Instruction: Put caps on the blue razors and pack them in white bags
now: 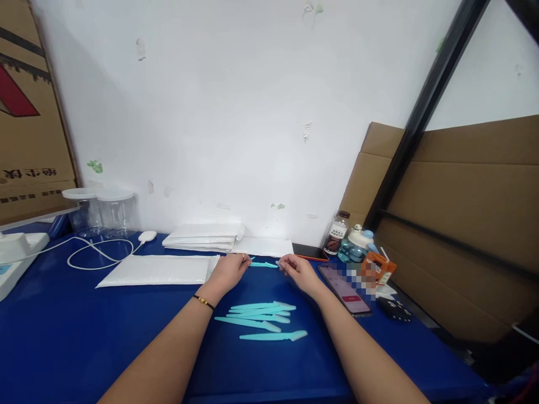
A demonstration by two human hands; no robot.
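Note:
Between my two hands I hold a slim turquoise plastic tool (263, 264) level above the blue table (63, 336). My left hand (229, 271), with a bracelet on the wrist, pinches its left end. My right hand (297, 270) pinches the right end. Several more turquoise tools (263, 314) lie side by side on the table nearer to me, one (273, 336) a little apart at the front. A flat white padded bag (160, 270) lies just left of my left hand.
A stack of white bags (206, 237) rests against the wall. A phone (344, 288), bottles (336, 233) and a small orange box (379, 268) stand at the right. Clear jars (115, 213), a white cable (96, 252) and a power strip (17, 249) are at the left. Cardboard (471, 213) leans at the right.

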